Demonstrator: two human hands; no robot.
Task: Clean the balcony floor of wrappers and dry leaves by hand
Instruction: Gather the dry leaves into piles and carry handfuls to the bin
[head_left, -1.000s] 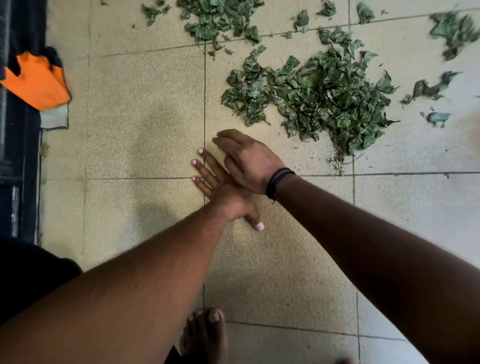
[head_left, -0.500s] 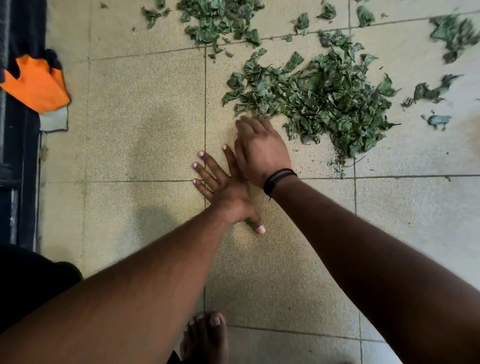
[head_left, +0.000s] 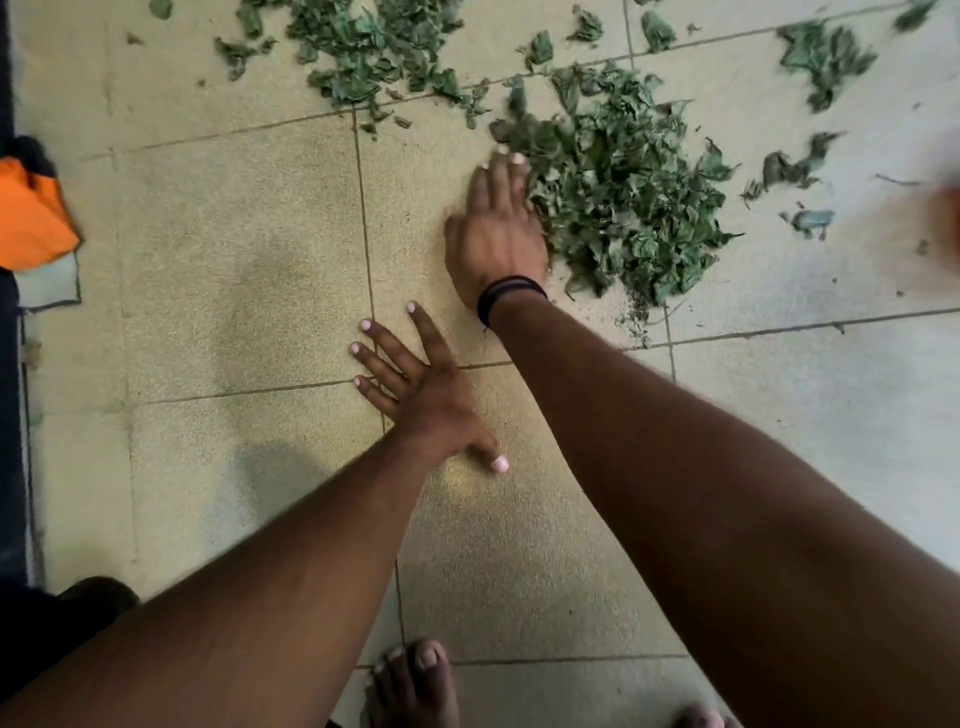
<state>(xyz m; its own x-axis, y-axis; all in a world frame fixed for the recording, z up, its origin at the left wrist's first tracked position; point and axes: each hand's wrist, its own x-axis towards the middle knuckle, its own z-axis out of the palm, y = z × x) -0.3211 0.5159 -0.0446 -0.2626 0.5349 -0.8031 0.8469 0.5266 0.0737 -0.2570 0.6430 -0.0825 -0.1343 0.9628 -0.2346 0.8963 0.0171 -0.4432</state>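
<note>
Right hand (head_left: 496, 234): fingers straight, holding nothing, fingertips against the leaf pile (head_left: 623, 197) on its far side. Left hand (head_left: 421, 389): splayed flat on floor (head_left: 234, 260), holding nothing, just nearer.

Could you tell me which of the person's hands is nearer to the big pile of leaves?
Right. The right hand lies flat against the pile of leaves, fingertips at its edge. The left hand rests spread on the floor, apart from it.
</note>
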